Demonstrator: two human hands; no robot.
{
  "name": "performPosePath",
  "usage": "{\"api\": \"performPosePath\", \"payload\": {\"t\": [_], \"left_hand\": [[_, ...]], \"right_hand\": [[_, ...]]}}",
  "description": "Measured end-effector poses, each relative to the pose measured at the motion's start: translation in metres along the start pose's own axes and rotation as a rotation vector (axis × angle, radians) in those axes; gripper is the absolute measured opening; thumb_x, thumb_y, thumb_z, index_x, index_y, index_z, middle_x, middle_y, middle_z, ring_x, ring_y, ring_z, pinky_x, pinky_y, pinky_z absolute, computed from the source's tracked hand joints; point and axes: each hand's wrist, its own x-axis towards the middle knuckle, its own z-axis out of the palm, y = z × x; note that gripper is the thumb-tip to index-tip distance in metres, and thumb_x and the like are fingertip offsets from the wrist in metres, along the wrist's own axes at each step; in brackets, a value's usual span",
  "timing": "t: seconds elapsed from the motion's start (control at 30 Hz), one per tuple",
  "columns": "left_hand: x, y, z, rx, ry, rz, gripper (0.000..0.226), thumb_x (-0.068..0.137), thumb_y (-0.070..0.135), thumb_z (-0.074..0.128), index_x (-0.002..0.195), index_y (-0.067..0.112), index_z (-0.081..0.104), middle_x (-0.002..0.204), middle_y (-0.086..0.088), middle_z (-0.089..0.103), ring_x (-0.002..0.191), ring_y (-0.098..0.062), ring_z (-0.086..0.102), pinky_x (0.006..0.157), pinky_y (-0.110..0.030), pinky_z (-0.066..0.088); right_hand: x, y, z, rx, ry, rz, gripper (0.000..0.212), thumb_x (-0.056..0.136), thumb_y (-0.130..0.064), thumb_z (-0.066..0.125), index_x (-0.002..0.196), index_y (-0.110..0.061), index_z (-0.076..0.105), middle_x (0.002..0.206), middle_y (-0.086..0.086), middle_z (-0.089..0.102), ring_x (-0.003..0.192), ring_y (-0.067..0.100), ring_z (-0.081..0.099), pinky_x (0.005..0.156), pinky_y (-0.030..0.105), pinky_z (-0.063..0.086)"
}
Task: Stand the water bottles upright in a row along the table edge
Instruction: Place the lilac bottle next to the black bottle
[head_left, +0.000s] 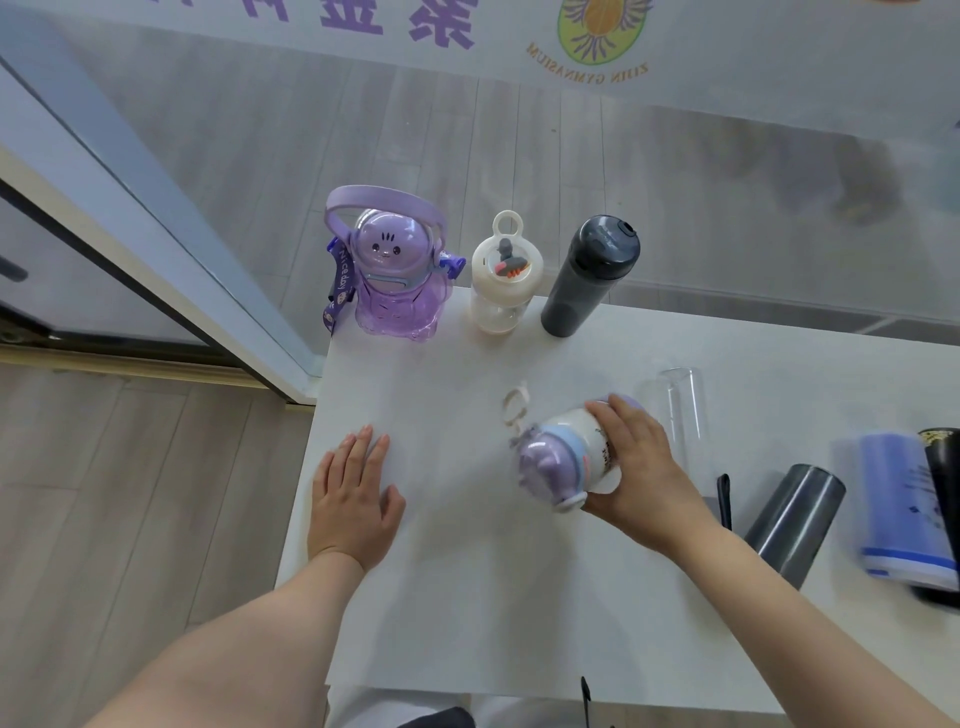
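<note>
Three bottles stand upright along the far edge of the white table (441, 597): a purple astronaut-shaped bottle (397, 291) at the left corner, a cream bottle with a ring lid (501, 283), and a dark grey bottle (584, 278). My right hand (636, 467) grips a white and lilac bottle (558, 460), tilted with its cap toward me, above the table's middle. My left hand (356, 493) rests flat on the table near its left edge, fingers straight.
To the right lie a clear tumbler (685, 410), a grey steel bottle (795, 525), a blue bottle (898, 509) and a black one (943, 467) behind it. The table's left edge drops to a wood floor; glass stands behind the far edge.
</note>
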Motion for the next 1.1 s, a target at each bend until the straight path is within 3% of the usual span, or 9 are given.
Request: {"api": "performPosePath", "payload": {"t": [0.13, 0.2, 0.27, 0.37, 0.5, 0.6, 0.73, 0.87, 1.1], "left_hand": [[0.0, 0.0, 0.0, 0.004, 0.002, 0.001, 0.063, 0.084, 0.037, 0.034, 0.144, 0.018, 0.038, 0.155, -0.004, 0.033, 0.144, -0.021, 0.025, 0.119, -0.039, 0.01], [0.0, 0.001, 0.0, 0.0, 0.009, 0.0, 0.063, 0.084, 0.037, 0.034, 0.144, 0.018, 0.039, 0.154, -0.005, 0.034, 0.143, -0.021, 0.026, 0.119, -0.039, 0.011], [0.0, 0.001, 0.0, 0.002, 0.009, 0.0, 0.063, 0.084, 0.037, 0.034, 0.144, 0.018, 0.039, 0.154, -0.005, 0.034, 0.143, -0.021, 0.025, 0.119, -0.039, 0.011], [0.0, 0.0, 0.001, 0.008, 0.004, 0.001, 0.063, 0.085, 0.037, 0.033, 0.145, 0.019, 0.037, 0.155, -0.004, 0.032, 0.144, -0.02, 0.023, 0.119, -0.039, 0.01], [0.0, 0.0, 0.001, 0.005, 0.004, -0.001, 0.063, 0.084, 0.037, 0.033, 0.145, 0.019, 0.036, 0.155, -0.004, 0.032, 0.144, -0.02, 0.023, 0.12, -0.038, 0.009], [0.0, 0.0, 0.001, 0.011, 0.001, -0.002, 0.064, 0.084, 0.037, 0.033, 0.145, 0.019, 0.036, 0.156, -0.004, 0.031, 0.144, -0.02, 0.023, 0.119, -0.04, 0.011], [0.0, 0.0, 0.002, 0.021, -0.007, -0.002, 0.064, 0.085, 0.037, 0.033, 0.146, 0.019, 0.035, 0.157, -0.003, 0.029, 0.145, -0.02, 0.021, 0.119, -0.04, 0.01], [0.0, -0.001, 0.001, 0.02, -0.009, -0.003, 0.064, 0.085, 0.038, 0.033, 0.146, 0.02, 0.035, 0.157, -0.003, 0.029, 0.145, -0.019, 0.02, 0.12, -0.041, 0.011], [0.0, 0.0, 0.0, 0.016, -0.019, -0.005, 0.063, 0.085, 0.037, 0.033, 0.146, 0.019, 0.035, 0.156, -0.003, 0.03, 0.145, -0.02, 0.022, 0.12, -0.039, 0.01]], "right_hand": [[-0.002, -0.014, -0.011, 0.433, -0.004, 0.142, 0.072, 0.067, -0.044, 0.082, 0.128, -0.044, 0.044, 0.126, -0.016, 0.055, 0.114, 0.009, 0.055, 0.09, 0.029, 0.05], [-0.004, -0.015, -0.009, 0.585, -0.002, 0.215, 0.051, 0.076, -0.025, 0.08, 0.116, -0.041, 0.052, 0.106, -0.016, 0.064, 0.096, -0.003, 0.061, 0.077, 0.013, 0.05], [-0.006, -0.006, -0.001, 0.573, 0.031, 0.278, 0.038, 0.078, -0.027, 0.079, 0.11, -0.024, 0.058, 0.098, -0.018, 0.063, 0.088, -0.014, 0.058, 0.07, 0.002, 0.042], [-0.01, 0.003, 0.009, 0.574, 0.014, 0.295, 0.057, 0.07, -0.051, 0.076, 0.117, -0.022, 0.062, 0.103, -0.012, 0.07, 0.098, 0.0, 0.064, 0.081, 0.016, 0.049], [-0.013, 0.002, 0.022, 0.643, 0.084, 0.296, 0.079, 0.066, -0.063, 0.075, 0.13, -0.025, 0.051, 0.121, -0.005, 0.065, 0.111, 0.013, 0.063, 0.094, 0.038, 0.049], [-0.014, 0.002, 0.038, 0.604, 0.166, 0.313, 0.081, 0.064, -0.06, 0.08, 0.129, -0.018, 0.053, 0.125, -0.004, 0.062, 0.114, 0.009, 0.06, 0.094, 0.033, 0.049], [-0.007, -0.007, 0.046, 0.542, 0.31, 0.353, 0.073, 0.066, -0.05, 0.082, 0.125, -0.016, 0.056, 0.12, -0.011, 0.062, 0.109, -0.001, 0.057, 0.079, 0.004, 0.041], [-0.002, -0.003, 0.051, 0.537, 0.313, 0.398, 0.077, 0.062, -0.065, 0.076, 0.114, -0.009, 0.063, 0.109, -0.005, 0.068, 0.1, 0.003, 0.062, 0.072, 0.005, 0.042], [0.016, 0.003, 0.042, 0.682, 0.4, 0.486, 0.089, 0.058, -0.055, 0.085, 0.118, -0.001, 0.048, 0.101, -0.01, 0.064, 0.087, 0.0, 0.066, 0.069, 0.014, 0.047]]}}
